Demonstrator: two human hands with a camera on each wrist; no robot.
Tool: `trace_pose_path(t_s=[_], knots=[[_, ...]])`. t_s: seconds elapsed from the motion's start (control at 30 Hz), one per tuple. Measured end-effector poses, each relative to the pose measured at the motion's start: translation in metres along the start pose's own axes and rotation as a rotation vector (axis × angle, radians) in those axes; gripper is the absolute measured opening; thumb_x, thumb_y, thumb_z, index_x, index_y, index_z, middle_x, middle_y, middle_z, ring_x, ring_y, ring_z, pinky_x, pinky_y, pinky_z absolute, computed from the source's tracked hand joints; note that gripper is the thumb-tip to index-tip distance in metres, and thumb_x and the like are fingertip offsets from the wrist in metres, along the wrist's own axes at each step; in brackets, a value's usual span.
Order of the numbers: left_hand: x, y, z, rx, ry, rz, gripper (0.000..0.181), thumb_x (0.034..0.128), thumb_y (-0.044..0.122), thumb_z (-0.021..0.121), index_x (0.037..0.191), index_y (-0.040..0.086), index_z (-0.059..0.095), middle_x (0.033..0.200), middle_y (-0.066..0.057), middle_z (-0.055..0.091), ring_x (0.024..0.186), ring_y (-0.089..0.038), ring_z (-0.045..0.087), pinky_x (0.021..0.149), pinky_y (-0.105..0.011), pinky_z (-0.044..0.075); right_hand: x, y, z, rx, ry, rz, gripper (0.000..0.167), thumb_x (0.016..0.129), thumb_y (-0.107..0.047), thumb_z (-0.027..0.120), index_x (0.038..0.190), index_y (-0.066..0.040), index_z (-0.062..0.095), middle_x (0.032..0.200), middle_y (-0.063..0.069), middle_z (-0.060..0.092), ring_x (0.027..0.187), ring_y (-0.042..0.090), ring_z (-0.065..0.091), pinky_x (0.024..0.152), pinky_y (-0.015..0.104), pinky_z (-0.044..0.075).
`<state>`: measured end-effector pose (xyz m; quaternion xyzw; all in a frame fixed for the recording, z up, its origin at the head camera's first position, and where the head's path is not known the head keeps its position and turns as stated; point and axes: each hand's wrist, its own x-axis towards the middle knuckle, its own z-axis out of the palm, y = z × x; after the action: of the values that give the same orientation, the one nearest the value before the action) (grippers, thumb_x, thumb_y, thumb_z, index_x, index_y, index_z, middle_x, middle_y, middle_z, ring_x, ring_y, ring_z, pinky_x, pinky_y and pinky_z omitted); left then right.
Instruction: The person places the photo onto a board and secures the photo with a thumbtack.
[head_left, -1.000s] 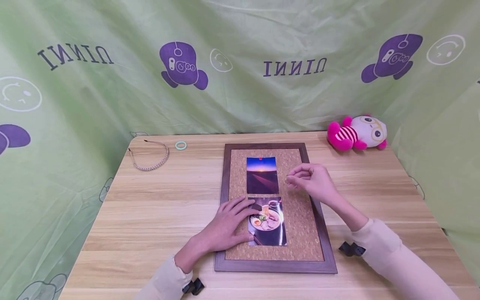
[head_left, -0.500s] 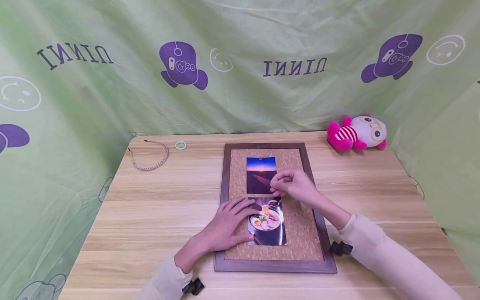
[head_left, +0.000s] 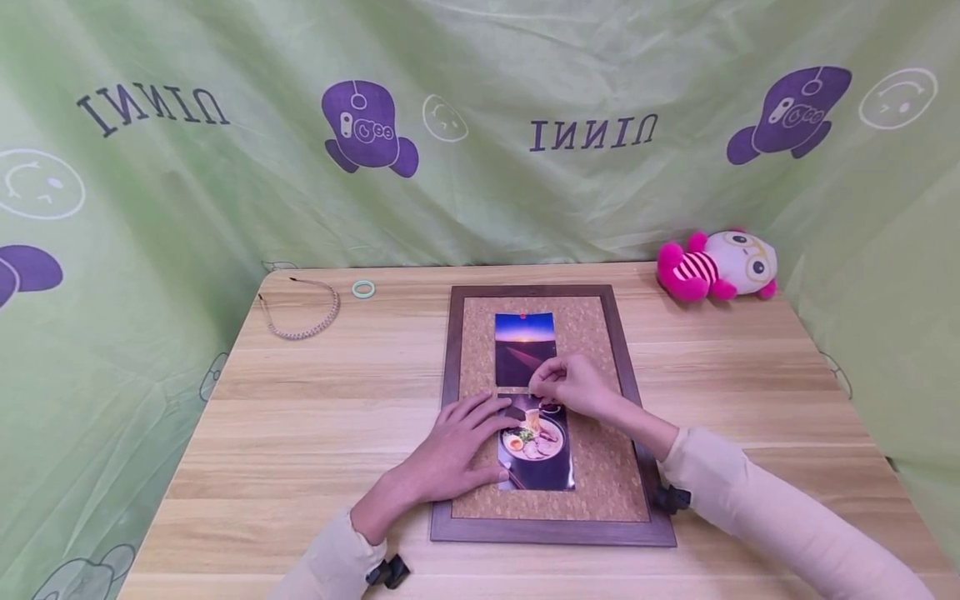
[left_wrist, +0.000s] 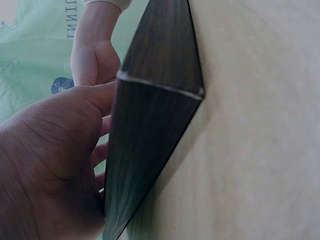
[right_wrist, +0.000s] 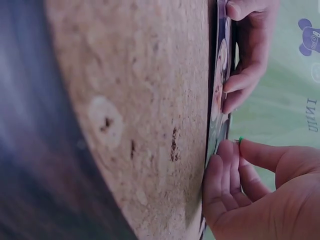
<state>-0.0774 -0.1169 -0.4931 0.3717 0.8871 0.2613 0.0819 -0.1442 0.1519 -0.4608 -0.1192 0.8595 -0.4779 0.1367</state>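
A photo of a ramen bowl [head_left: 534, 454] lies on the cork board [head_left: 607, 475], below a sunset photo [head_left: 521, 354] fixed at its top by a red thumbtack [head_left: 522, 316]. With fingers spread, my left hand [head_left: 450, 446] rests on the ramen photo's left side; in the left wrist view it reaches over the board's dark frame [left_wrist: 150, 130]. My right hand [head_left: 573, 386] is at the ramen photo's top edge. Between thumb and forefinger it pinches a small green thumbtack [right_wrist: 241, 139], seen in the right wrist view. The head view hides that tack.
At the back left of the wooden table [head_left: 337, 450] lie a beaded headband [head_left: 303, 335] and a mint-green ring [head_left: 363, 289]. A pink plush toy [head_left: 716, 267] lies at the back right. Green curtains [head_left: 480, 200] surround the table.
My right hand has moved left and nearer, from beside the sunset photo to the top edge of the ramen photo. The left hand has stayed on the ramen photo.
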Motion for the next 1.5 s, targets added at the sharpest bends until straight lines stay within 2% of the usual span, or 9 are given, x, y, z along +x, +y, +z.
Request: trace_pose_path(t_s=[0.3, 0.6, 1.13, 1.47, 1.5], knots=[[0.001, 0.0, 0.001, 0.012, 0.004, 0.0, 0.069, 0.0998, 0.051, 0.079, 0.16, 0.023, 0.058, 0.177, -0.006, 0.04, 0.167, -0.038, 0.025, 0.128, -0.068, 0.027, 0.0, -0.001, 0.0, -0.115, -0.034, -0.024, 0.009, 0.097, -0.004, 0.079, 0.091, -0.004, 0.085, 0.08, -0.001, 0.076, 0.068, 0.006, 0.059, 0.063, 0.021, 0.046], [0.001, 0.0, 0.003, 0.011, 0.006, 0.002, 0.069, 0.0996, 0.05, 0.079, 0.16, 0.023, 0.058, 0.177, -0.006, 0.04, 0.168, -0.038, 0.025, 0.129, -0.068, 0.027, 0.004, 0.001, 0.005, -0.173, -0.007, -0.03, 0.011, 0.094, -0.002, 0.08, 0.083, -0.004, 0.084, 0.072, -0.002, 0.074, 0.061, 0.005, 0.054, 0.056, 0.022, 0.041], [0.0, 0.001, 0.002, 0.002, 0.002, -0.009, 0.07, 0.0989, 0.049, 0.08, 0.159, 0.022, 0.058, 0.177, -0.007, 0.04, 0.167, -0.039, 0.026, 0.129, -0.068, 0.026, 0.008, 0.001, 0.013, -0.29, 0.062, -0.018, 0.013, 0.087, -0.006, 0.086, 0.076, -0.011, 0.081, 0.067, -0.006, 0.072, 0.062, 0.007, 0.06, 0.061, 0.025, 0.049], [0.001, 0.001, 0.001, 0.003, -0.003, -0.01, 0.07, 0.0993, 0.049, 0.08, 0.16, 0.022, 0.058, 0.177, -0.006, 0.04, 0.168, -0.038, 0.025, 0.129, -0.068, 0.026, 0.006, -0.001, 0.014, -0.316, 0.09, -0.073, 0.018, 0.085, -0.003, 0.091, 0.074, -0.009, 0.078, 0.063, -0.004, 0.068, 0.058, 0.009, 0.06, 0.056, 0.024, 0.048], [0.0, 0.001, 0.002, 0.004, -0.003, -0.011, 0.07, 0.0993, 0.049, 0.08, 0.16, 0.022, 0.058, 0.177, -0.006, 0.04, 0.168, -0.038, 0.025, 0.129, -0.068, 0.026, 0.008, 0.008, 0.015, -0.306, 0.095, -0.11, 0.018, 0.086, -0.008, 0.092, 0.074, -0.011, 0.078, 0.064, -0.005, 0.068, 0.058, 0.008, 0.059, 0.055, 0.024, 0.047]])
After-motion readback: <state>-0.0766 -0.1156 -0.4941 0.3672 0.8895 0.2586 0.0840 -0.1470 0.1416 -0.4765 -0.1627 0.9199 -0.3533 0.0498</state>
